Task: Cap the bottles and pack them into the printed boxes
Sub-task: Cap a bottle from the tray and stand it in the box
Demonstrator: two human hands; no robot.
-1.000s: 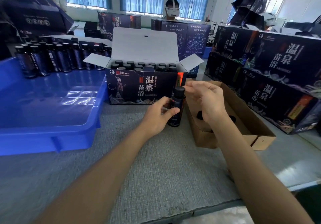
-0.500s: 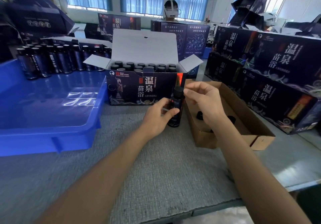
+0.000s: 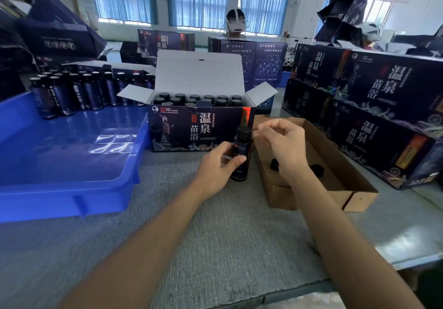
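Head view: your left hand [image 3: 215, 165] grips dark bottle [image 3: 241, 157]; right hand [image 3: 282, 141] fingers [image 3: 261, 132] curl by cap [image 3: 244, 131], contact unclear. Twist off-axis & cap may cross-thread.

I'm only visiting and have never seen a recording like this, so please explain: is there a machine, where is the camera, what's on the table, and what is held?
No machine here: these are a person's bare arms, filmed by one wide camera worn on that person's head, looking forward and down. The left hand grips a dark bottle standing on the grey table. The right hand hovers at its cap, fingers curled; whether they touch it is unclear. Behind stands an open printed box of capped bottles. Left is a blue tray with more bottles; right, a brown carton with loose caps.
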